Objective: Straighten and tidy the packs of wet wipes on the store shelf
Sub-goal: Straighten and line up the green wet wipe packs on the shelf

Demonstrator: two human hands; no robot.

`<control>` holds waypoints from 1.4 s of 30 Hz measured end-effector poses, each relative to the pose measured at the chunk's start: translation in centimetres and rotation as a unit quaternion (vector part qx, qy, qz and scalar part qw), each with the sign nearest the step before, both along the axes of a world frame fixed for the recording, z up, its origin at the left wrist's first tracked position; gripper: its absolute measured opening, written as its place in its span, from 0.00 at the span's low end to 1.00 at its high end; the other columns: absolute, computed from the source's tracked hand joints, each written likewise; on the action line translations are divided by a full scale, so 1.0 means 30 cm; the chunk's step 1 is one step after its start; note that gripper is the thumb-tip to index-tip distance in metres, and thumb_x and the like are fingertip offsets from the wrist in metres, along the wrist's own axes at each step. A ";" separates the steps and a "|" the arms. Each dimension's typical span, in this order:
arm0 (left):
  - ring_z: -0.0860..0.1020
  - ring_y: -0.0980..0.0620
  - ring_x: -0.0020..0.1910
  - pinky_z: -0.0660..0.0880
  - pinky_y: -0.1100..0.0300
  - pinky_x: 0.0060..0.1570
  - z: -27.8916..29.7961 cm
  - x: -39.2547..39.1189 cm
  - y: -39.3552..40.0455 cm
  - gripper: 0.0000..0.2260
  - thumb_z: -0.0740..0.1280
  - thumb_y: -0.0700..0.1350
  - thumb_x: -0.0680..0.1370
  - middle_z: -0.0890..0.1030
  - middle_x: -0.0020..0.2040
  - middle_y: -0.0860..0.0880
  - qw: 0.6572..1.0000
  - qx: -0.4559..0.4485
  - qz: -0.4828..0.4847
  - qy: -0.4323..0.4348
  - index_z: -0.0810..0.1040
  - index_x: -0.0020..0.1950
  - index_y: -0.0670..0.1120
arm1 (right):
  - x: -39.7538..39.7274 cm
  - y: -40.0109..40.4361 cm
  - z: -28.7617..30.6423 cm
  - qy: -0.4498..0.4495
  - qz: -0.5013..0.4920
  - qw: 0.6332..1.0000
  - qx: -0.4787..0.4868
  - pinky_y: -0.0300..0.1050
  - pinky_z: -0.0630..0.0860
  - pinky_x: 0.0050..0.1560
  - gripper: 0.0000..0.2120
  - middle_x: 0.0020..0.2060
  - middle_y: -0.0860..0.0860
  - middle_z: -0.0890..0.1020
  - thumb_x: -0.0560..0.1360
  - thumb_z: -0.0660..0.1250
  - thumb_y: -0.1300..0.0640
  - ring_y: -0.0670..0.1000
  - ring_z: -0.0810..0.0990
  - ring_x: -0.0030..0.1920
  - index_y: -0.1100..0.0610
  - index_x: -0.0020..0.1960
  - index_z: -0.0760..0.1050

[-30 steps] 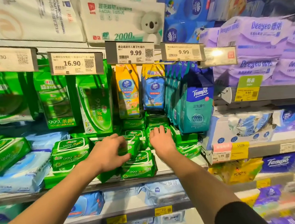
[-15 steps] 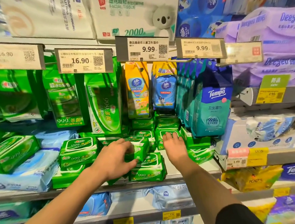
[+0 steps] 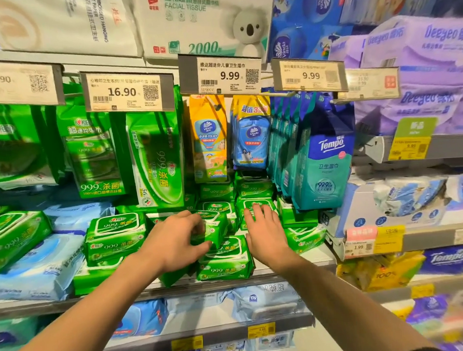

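Several small green wet-wipe packs lie stacked on the middle shelf point(image 3: 301, 264). My left hand point(image 3: 174, 240) curls around one small green pack point(image 3: 215, 226) that sits tilted on top of another green pack point(image 3: 226, 261) at the shelf's front. My right hand point(image 3: 265, 231) lies flat, fingers spread, with its fingertips on a green pack point(image 3: 255, 205) further back. A neat green stack point(image 3: 116, 237) stands just left of my left hand. More green packs point(image 3: 304, 238) lie askew to the right of my right hand.
Hanging bags crowd above: large green wipes point(image 3: 157, 159), an orange Vinda pack point(image 3: 209, 138), a blue Vinda pack point(image 3: 252, 137), teal Tempo packs point(image 3: 324, 168). Light blue wipe packs point(image 3: 38, 271) lie at left. Price tags point(image 3: 219, 75) jut out overhead. A lower shelf holds blue packs point(image 3: 142, 318).
The view has drifted slightly left and down. My left hand has closed more tightly round the tilted green pack. My right hand stays flat on the rear pack.
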State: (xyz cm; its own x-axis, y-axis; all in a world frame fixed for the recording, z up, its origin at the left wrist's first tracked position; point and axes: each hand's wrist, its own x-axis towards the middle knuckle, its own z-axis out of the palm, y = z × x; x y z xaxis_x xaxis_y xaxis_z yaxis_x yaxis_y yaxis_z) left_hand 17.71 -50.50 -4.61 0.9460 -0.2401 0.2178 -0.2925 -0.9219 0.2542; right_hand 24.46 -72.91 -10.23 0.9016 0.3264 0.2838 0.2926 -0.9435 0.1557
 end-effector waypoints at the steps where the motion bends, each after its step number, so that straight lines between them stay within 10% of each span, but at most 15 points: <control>1: 0.77 0.53 0.48 0.77 0.52 0.50 0.005 -0.001 -0.006 0.18 0.64 0.65 0.68 0.76 0.47 0.56 1.000 0.001 -0.003 -0.001 0.75 0.50 0.55 | -0.020 -0.016 0.004 -0.025 0.010 1.000 -0.008 0.57 0.59 0.71 0.32 0.72 0.60 0.63 0.75 0.65 0.52 0.62 0.59 0.72 0.60 0.75 0.58; 7: 0.78 0.52 0.49 0.77 0.54 0.50 0.013 -0.018 -0.067 0.15 0.68 0.59 0.71 0.78 0.49 0.54 1.000 0.003 -0.015 -0.008 0.76 0.51 0.53 | -0.063 -0.165 0.045 -0.030 -0.040 0.996 -0.068 0.57 0.64 0.69 0.37 0.78 0.61 0.45 0.78 0.61 0.51 0.59 0.44 0.78 0.61 0.78 0.46; 10: 0.77 0.52 0.49 0.77 0.53 0.50 0.011 -0.030 -0.094 0.15 0.68 0.60 0.71 0.77 0.50 0.54 1.000 0.010 -0.025 -0.003 0.76 0.52 0.53 | -0.106 -0.195 0.025 -0.045 -0.049 0.996 -0.058 0.60 0.63 0.69 0.34 0.77 0.61 0.55 0.76 0.64 0.50 0.62 0.54 0.77 0.60 0.77 0.56; 15: 0.78 0.52 0.50 0.77 0.53 0.51 0.020 -0.043 -0.096 0.15 0.68 0.59 0.71 0.78 0.51 0.54 1.000 -0.002 -0.025 -0.006 0.76 0.53 0.52 | -0.176 -0.266 -0.061 -0.121 -0.149 0.952 0.237 0.58 0.68 0.61 0.25 0.60 0.58 0.70 0.72 0.70 0.44 0.59 0.68 0.61 0.58 0.61 0.71; 21: 0.77 0.52 0.49 0.77 0.53 0.50 0.026 -0.055 -0.102 0.16 0.68 0.60 0.72 0.78 0.51 0.54 1.000 0.011 -0.027 -0.003 0.76 0.53 0.52 | -0.124 -0.211 0.022 -0.091 -0.305 0.801 0.507 0.58 0.64 0.64 0.49 0.62 0.61 0.68 0.58 0.80 0.37 0.62 0.65 0.64 0.63 0.66 0.63; 27: 0.78 0.52 0.50 0.77 0.55 0.50 0.013 -0.077 -0.086 0.17 0.67 0.61 0.71 0.76 0.49 0.55 1.000 0.017 -0.022 -0.002 0.76 0.53 0.52 | -0.028 -0.141 0.060 -0.047 -0.358 0.790 0.495 0.57 0.61 0.67 0.63 0.67 0.60 0.65 0.53 0.78 0.31 0.61 0.62 0.69 0.64 0.73 0.56; 42: 0.77 0.52 0.50 0.76 0.53 0.52 0.018 -0.047 -0.088 0.15 0.67 0.60 0.71 0.77 0.50 0.54 1.000 -0.002 -0.026 -0.001 0.76 0.52 0.53 | -0.117 -0.334 -0.015 0.018 -0.131 0.764 0.631 0.58 0.75 0.60 0.32 0.57 0.49 0.78 0.61 0.78 0.57 0.52 0.77 0.58 0.47 0.61 0.71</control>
